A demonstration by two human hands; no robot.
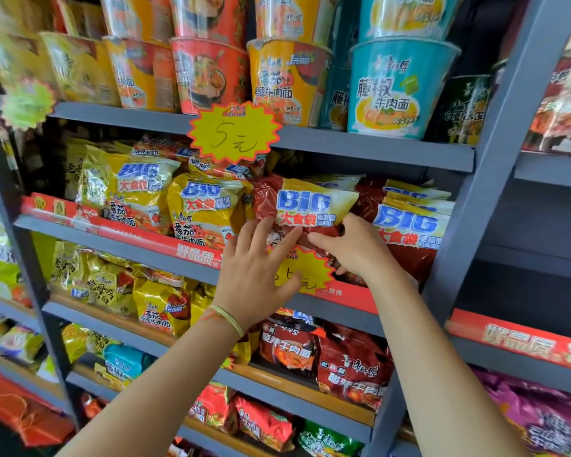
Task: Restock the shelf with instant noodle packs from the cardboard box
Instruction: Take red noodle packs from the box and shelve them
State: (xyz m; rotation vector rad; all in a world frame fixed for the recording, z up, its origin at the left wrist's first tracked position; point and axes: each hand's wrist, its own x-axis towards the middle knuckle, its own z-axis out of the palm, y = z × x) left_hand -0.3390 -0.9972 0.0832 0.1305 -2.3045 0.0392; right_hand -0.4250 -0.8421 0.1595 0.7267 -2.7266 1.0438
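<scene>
Two hands (254, 278) (360, 249) touching red noodle pack (305, 206), blue "BIG" label

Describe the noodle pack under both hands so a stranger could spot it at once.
Find the grey shelf with the yellow "5元" star tag; look at the row just below it. The red pack sits right of the tag, touched by the left hand and right hand. Packs to its left are yellow; this one tilts forward.

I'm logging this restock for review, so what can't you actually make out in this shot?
- Cardboard box: nowhere in the head view.
- Lower price tag: its figures are covered by the left hand.
- Red noodle pack: lower half hidden by both hands; right hand grip underneath unseen.
- Far-left shelves: blurred.
</scene>
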